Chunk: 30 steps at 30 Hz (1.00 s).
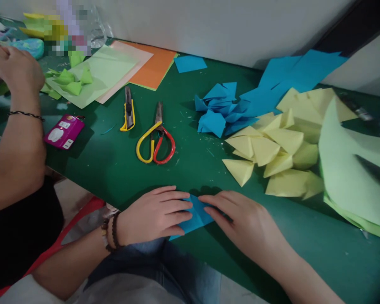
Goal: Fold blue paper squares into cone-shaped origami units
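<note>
A creased sheet of blue paper (196, 215) lies at the front edge of the green table, between my two hands. My left hand (160, 213) rests flat on its left part, fingers stretched out and covering that side. At the upper right edge of the sheet, my right hand (240, 211) pinches the paper between thumb and fingers. Part of the sheet is hidden under my left hand. Beyond my hands lie scissors (160, 135) with one yellow and one red handle, and a yellow box cutter (128, 112).
Folded yellow paper pieces (272, 145) and folded blue pieces (220, 109) are heaped at the right. Green sheets (354, 169) stand at the far right. A purple box (65, 131) lies left, near a co-worker's arm (22, 105). Orange paper (155, 65) lies behind.
</note>
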Tool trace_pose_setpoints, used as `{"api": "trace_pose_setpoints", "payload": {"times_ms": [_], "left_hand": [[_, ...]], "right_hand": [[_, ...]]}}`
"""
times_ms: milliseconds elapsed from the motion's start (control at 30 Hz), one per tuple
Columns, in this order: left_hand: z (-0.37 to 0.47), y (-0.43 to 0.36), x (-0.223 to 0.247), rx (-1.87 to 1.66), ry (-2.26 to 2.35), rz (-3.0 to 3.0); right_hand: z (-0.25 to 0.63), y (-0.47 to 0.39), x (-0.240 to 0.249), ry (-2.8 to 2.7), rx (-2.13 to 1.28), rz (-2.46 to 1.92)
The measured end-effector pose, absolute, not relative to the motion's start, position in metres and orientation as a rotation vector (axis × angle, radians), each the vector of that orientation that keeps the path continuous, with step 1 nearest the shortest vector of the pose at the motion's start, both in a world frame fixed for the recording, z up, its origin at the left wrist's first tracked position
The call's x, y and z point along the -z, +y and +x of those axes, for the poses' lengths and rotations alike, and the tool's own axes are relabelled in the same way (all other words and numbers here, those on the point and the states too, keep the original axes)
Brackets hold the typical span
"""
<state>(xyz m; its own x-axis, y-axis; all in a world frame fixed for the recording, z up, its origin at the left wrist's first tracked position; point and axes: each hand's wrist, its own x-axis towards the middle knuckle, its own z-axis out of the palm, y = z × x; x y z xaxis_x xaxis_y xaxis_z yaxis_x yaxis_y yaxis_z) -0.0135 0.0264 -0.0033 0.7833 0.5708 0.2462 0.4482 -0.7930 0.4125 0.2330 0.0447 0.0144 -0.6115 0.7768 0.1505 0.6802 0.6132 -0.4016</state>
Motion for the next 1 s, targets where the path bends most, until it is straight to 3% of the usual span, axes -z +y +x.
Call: {"api": "trace_pose_setpoints", "payload": {"times_ms": [267,400,633,1000], "left_hand": [[-0.013,0.026,0.003,-0.557,0.781,2.59],[-0.013,0.026,0.005,-0.585,0.785,2.595],[-0.013,0.027,0.005,-0.578,0.794,2.558],[-0.014,0.027,0.004,-0.531,0.772,2.568]], "right_hand": [[0.241,0.049,-0.018,-2.386,-0.657,-1.219],[0.25,0.027,-0.041,-2.164,-0.541,-1.475],[0.215,-0.058,-0.035,-1.802,-1.345,-1.502],[0.198,-0.071,-0.027,-1.478,-1.559,-1.635]]}}
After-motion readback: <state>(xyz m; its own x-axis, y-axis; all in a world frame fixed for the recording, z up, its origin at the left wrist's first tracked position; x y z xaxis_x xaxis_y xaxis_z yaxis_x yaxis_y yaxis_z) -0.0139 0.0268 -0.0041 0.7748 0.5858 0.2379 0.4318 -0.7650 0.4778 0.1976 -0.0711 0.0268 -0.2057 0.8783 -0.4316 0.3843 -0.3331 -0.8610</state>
